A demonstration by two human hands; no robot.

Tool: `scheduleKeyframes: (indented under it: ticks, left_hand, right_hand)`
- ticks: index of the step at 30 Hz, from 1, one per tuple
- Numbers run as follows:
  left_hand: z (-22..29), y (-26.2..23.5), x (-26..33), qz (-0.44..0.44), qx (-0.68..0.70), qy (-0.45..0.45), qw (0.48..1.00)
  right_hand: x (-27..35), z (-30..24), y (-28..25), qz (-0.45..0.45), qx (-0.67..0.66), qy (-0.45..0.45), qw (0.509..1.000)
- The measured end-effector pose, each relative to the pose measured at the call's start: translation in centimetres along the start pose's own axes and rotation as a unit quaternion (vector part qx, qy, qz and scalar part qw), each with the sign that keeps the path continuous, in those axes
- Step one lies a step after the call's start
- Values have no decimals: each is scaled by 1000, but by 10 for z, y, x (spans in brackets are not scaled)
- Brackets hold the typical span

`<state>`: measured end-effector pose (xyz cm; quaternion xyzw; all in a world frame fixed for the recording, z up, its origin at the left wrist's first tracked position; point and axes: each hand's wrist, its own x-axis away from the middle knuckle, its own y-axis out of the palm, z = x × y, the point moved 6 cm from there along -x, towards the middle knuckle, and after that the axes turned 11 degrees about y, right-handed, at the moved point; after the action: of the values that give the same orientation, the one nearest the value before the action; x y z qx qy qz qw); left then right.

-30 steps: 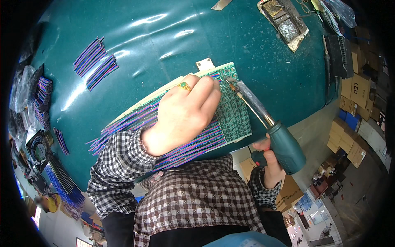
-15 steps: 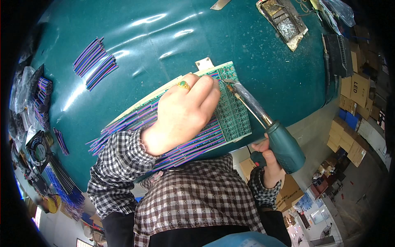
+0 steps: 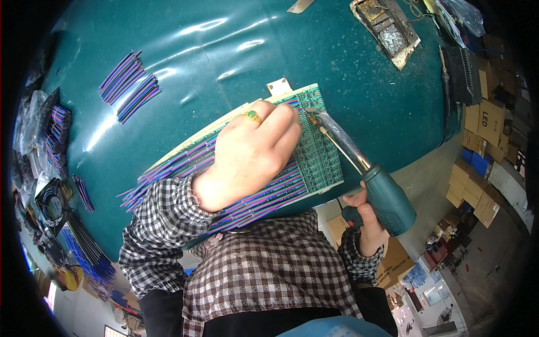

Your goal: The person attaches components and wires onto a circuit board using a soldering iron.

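My left hand (image 3: 252, 146), a green-stoned ring on one finger, is closed over the far part of a green circuit board panel (image 3: 319, 157). Its fingertips pinch at a multicoloured wire strip by the far edge; the grip itself is partly hidden. Several such wires (image 3: 185, 154) run leftward from the board under my hand and wrist. My right hand (image 3: 368, 222) is wrapped round a dark green soldering gun (image 3: 391, 199). The gun's metal tip and thin feed tube reach the board just right of my left fingertips.
Two wire bundles (image 3: 130, 84) lie at the left on the green tabletop (image 3: 185, 67). A dirty metal tray (image 3: 390, 36) stands far right. A small fan (image 3: 51, 206) and more wire bundles (image 3: 58, 126) line the left edge. Cardboard boxes (image 3: 484, 123) stand beyond the right edge.
Almost nothing differs. The soldering gun and its tip have shifted very slightly; my left hand stays at the same place on the board.
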<state>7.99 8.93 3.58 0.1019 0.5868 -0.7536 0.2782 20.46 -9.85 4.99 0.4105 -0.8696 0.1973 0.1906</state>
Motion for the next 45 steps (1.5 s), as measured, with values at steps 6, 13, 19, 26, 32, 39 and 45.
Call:
scheduleKeyframes:
  ticks: [6,13,19,26,32,39,45]
  left_hand:
    - [0,-1,0,4,-14,6,1000]
    - [0,-1,0,3,-11,4,1000]
    - [0,-1,0,-1,-9,6,1000]
    - [0,0,-2,-6,-8,9,1000]
    - [-1,-3,-3,-19,15,7,1000]
    - [-15,-61,1,-93,195,-131,967]
    - [-137,-97,89,-45,17,-335,941]
  right_hand:
    - [0,1,1,-5,-15,0,1000]
    - [1,-1,0,8,-14,-14,1000]
    - [0,0,-2,10,-33,-17,999]
    - [-3,-8,-1,21,-54,-27,998]
    - [-7,-7,-3,43,-81,-35,995]
    - [-11,-4,-10,32,-134,-58,989]
    - [-24,-5,-10,13,-149,-59,987]
